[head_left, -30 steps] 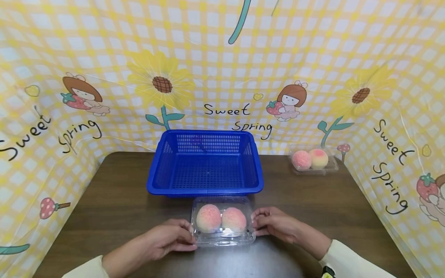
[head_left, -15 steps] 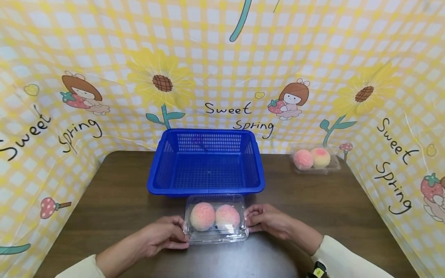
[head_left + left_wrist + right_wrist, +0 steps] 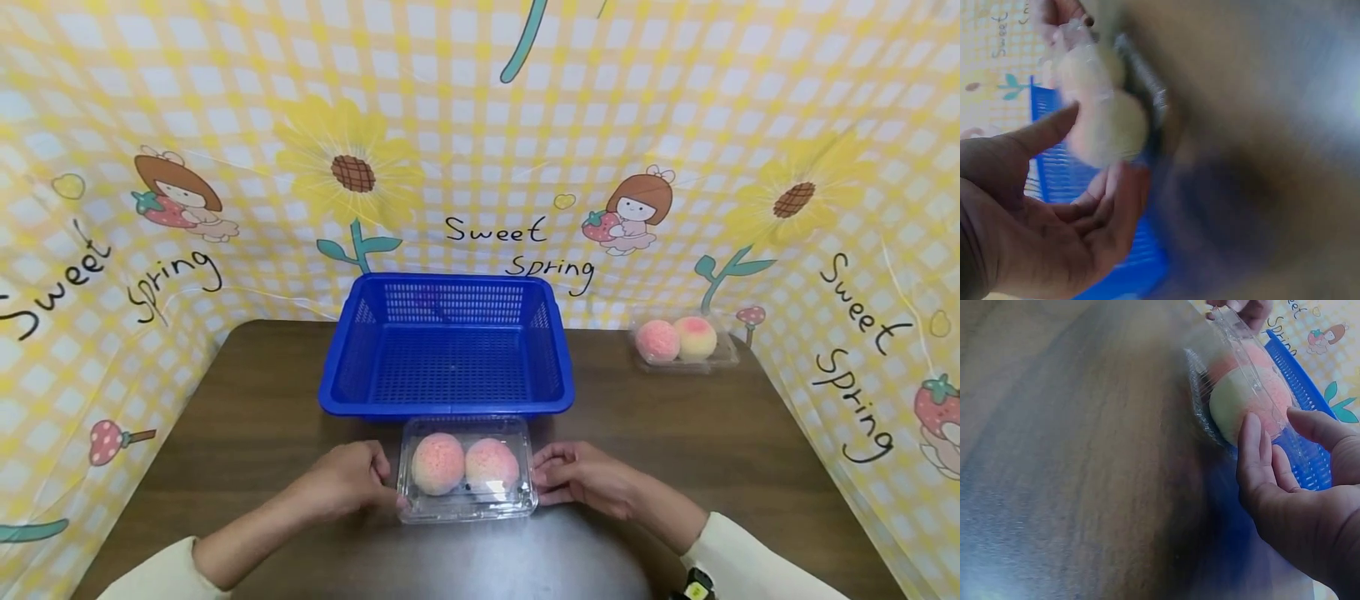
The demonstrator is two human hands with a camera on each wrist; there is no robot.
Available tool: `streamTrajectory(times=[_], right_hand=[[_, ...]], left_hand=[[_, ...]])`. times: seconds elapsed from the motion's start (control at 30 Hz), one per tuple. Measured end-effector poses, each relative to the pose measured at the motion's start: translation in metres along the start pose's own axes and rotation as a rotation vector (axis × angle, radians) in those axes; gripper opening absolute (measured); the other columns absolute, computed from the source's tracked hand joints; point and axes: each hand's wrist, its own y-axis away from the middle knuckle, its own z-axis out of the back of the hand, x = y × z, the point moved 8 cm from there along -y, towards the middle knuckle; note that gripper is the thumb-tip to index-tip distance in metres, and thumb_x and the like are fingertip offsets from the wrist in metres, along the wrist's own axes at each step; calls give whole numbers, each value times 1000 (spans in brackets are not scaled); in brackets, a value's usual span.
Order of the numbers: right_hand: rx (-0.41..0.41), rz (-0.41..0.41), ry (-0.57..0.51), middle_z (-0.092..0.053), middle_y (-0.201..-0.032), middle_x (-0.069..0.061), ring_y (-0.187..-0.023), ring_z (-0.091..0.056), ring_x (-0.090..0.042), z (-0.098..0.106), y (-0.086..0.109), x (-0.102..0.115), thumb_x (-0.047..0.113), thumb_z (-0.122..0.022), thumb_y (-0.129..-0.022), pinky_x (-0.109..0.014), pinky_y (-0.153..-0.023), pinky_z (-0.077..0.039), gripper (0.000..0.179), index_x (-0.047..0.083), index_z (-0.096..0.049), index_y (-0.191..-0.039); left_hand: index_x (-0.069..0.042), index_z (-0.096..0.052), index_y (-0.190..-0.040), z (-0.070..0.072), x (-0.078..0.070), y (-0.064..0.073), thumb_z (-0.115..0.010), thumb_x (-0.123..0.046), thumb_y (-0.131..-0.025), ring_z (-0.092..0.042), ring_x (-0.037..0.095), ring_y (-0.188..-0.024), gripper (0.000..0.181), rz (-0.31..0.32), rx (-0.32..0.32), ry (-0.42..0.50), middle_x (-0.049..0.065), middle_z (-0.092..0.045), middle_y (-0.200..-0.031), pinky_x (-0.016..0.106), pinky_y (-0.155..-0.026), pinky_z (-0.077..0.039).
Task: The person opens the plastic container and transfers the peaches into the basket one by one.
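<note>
A clear plastic clamshell box point(image 3: 467, 508) holding two pink-and-cream peaches point(image 3: 438, 463) lies in front of the blue basket. My left hand point(image 3: 347, 479) is at its left end: lower fingertips touch the near left corner, while the upper digit stands a little off the side. Gripping the opposite end is my right hand point(image 3: 588, 479), fingertips against the plastic. The right wrist view shows that hand's thumb point(image 3: 1316, 427) by the lid and its fingers point(image 3: 1249, 440) along the box end. In the left wrist view, which is blurred, thumb and fingers lie around the near peach.
The blue basket point(image 3: 447, 408), with slotted walls, stands right behind the box. A second clear box point(image 3: 720, 354) with two peaches lies at the back right of the brown table point(image 3: 247, 375). A yellow checked cloth point(image 3: 480, 167) closes off the back and sides.
The box has slid a little left with both hands on it. Most recently the left hand's upper digit has drawn back from the box's side. The right hand keeps its hold.
</note>
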Motion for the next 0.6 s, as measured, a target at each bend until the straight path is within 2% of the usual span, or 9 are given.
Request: streamTrajectory(times=[0.07,0.13,0.2,0.27,0.33,0.4,0.5,0.6], right_hand=[[25,-2,-15,-70,-99,-4,-93,-71,-17,-1,3,-2,-2,-61,-92,-36,-92,-62,26,-3,-55,-118],[46,-1,-34,-68,-101,-5,-95,-70,-17,-3,6,-5,-4,-60,-91,-37,-94,-61,28,-3,-54,-118],[60,1,-58,-67,-103,-5,-96,-69,-16,-5,9,-7,-7,-59,-89,-36,-95,-61,30,-2,-53,-118],[61,6,-82,-66,-104,-5,-96,-68,-16,-8,11,-8,-8,-60,-87,-36,-96,-61,32,-1,-53,-117],[47,16,-101,-66,-104,-5,-96,-68,-17,-10,12,-9,-10,-60,-85,-36,-95,-61,32,-1,-54,-116],[23,25,-118,-66,-103,-5,-96,-68,-17,-13,13,-10,-10,-60,-85,-36,-96,-61,32,-1,-54,-115],[-18,40,-137,-66,-104,-6,-98,-68,-18,-16,15,-11,-11,-60,-85,-36,-96,-60,32,-4,-55,-116],[-50,53,-157,-64,-106,-9,-101,-67,-19,-17,17,-12,-11,-59,-85,-37,-98,-60,35,-8,-53,-120]], left_hand=[[-9,-63,-92,7,-22,4,-93,-32,-70,-62,18,-72,43,-95,-123,-253,0,-66,-80,34,-55,-51],[-7,-66,-99,4,-47,11,-91,-36,-72,-64,23,-82,46,-221,-238,-449,4,-68,-91,40,-60,-55],[-5,-67,-104,-8,-72,18,-90,-35,-73,-64,27,-89,48,-364,-325,-571,8,-67,-98,42,-64,-58],[-4,-66,-107,-25,-93,24,-88,-34,-73,-62,27,-95,50,-494,-378,-651,11,-65,-103,42,-70,-59],[-6,-65,-105,-42,-107,27,-86,-35,-74,-60,25,-95,47,-592,-385,-689,9,-63,-101,40,-72,-57],[-10,-63,-101,-54,-117,28,-83,-33,-75,-59,22,-95,41,-658,-392,-697,5,-62,-101,37,-71,-54],[-12,-64,-103,-63,-127,26,-81,-31,-75,-58,18,-94,37,-708,-394,-666,1,-60,-101,34,-68,-51],[-12,-66,-108,-66,-134,21,-82,-29,-75,-58,17,-97,41,-713,-387,-634,1,-62,-106,32,-69,-53]])
